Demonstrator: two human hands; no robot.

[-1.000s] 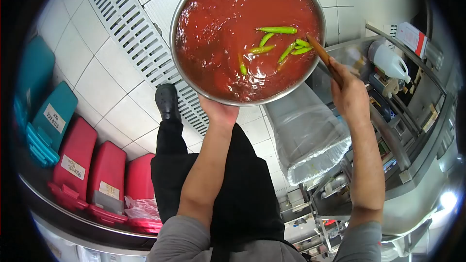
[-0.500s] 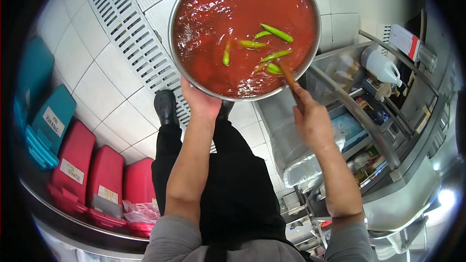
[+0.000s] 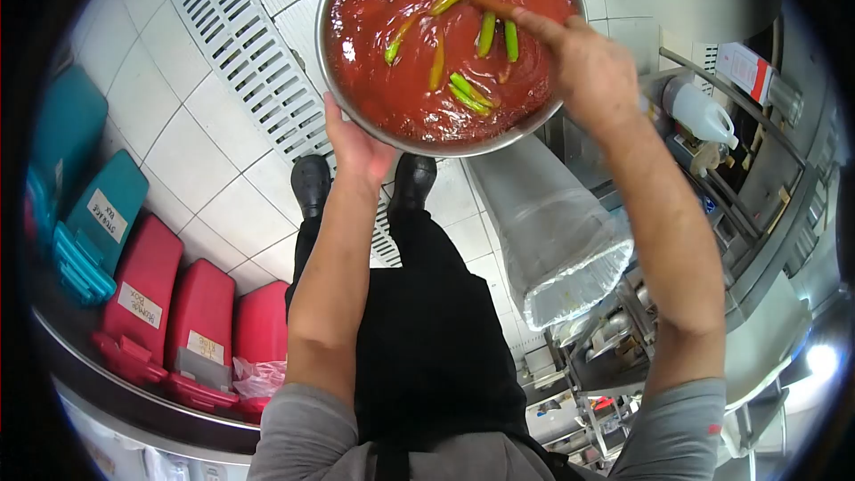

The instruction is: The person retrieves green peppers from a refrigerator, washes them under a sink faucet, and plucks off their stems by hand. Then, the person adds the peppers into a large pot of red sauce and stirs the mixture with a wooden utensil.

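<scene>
A round steel pot (image 3: 540, 131) full of red liquid is at the top centre. Several green chillies (image 3: 470, 94) float in the liquid, spread about its middle and lower part. My left hand (image 3: 360, 148) holds the pot at its lower left rim, thumb up along the outside and the other fingers hidden beneath. In my right hand (image 3: 595, 67) is a brown wooden stick (image 3: 492, 5), gripped over the pot's right side, its far end dipping into the liquid among the chillies.
Red storage boxes (image 3: 147, 281) and teal ones (image 3: 107, 209) stand at the left. A bin with a clear plastic liner (image 3: 570, 249) is below the pot's right side. Steel shelving with a white jug (image 3: 699, 111) stands at the right. A floor grate (image 3: 240, 44) runs along the tiles.
My right hand has moved up and right, bringing the stick to the upper part of the pot. The chillies have shifted around in the liquid. My left hand stays on the pot.
</scene>
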